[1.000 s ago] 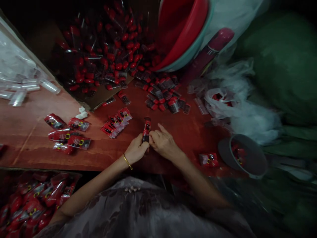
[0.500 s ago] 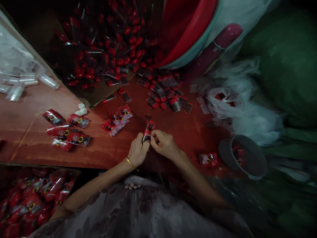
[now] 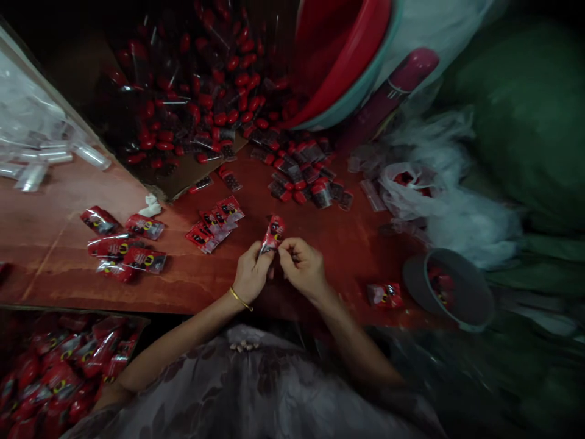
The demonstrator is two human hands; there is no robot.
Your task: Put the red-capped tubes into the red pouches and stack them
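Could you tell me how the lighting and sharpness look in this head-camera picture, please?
Head view: dim overall, the top edge nearly black, with the table lit a dull red. Head view, mid-frame: the red packet in the left hand, close to the right hand, is fairly sharp. Head view, right edge: the green sacks are smeared and soft.

Thin plain gold bangle (image 3: 241, 299) at the wrist of the left hand (image 3: 253, 274). Just right of the bangle, the right hand (image 3: 304, 268): bare. Below the bangle: loose grey-mauve garment (image 3: 274, 396), faint floral print, dull sheen. Cluster of small pale beads (image 3: 242, 346) at its top edge, directly under the bangle. Both forearms bare.
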